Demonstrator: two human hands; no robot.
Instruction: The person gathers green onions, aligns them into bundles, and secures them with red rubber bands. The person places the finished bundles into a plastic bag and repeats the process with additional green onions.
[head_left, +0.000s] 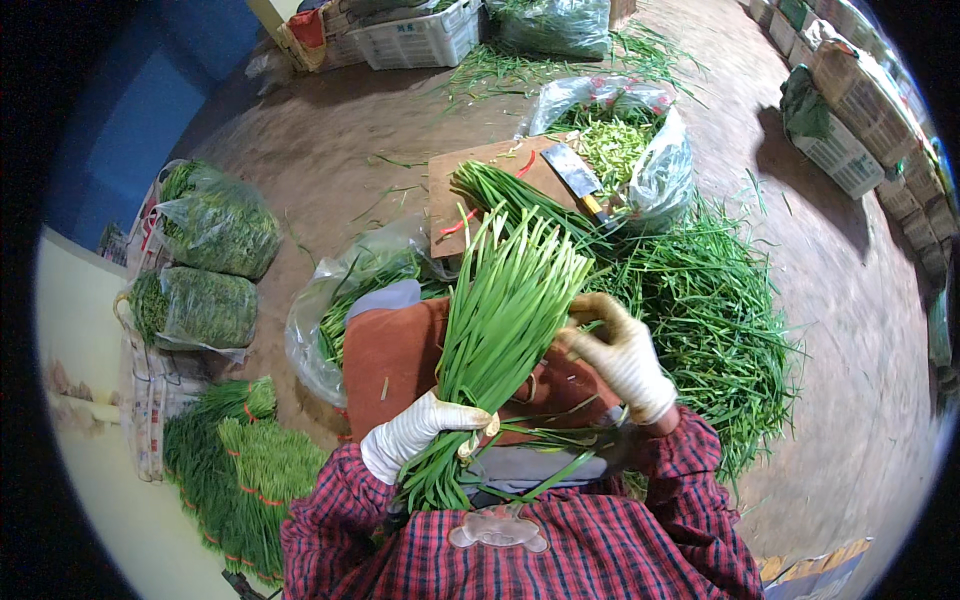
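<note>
My left hand (427, 433), in a white glove with stained fingertips, is closed around the lower part of a bunch of garlic chives (506, 307) with pale ends pointing away from me. My right hand (619, 349), gloved too and slightly blurred, is at the bunch's right side with fingers curled; whether it grips a blade is unclear. Beneath lies a reddish-brown cloth (390, 352) over my lap. Beyond the bunch, a wooden board (450, 176) carries more chives (517, 199), red ties (527, 163) and a cleaver (574, 171).
Loose green leaves (712, 322) are heaped at right. An open plastic bag (664, 176) of trimmings stands behind the board, another bag (304, 352) at left. Tied bundles (277, 457) and filled bags (217, 225) lie further left. Crates (844, 154) line the far right.
</note>
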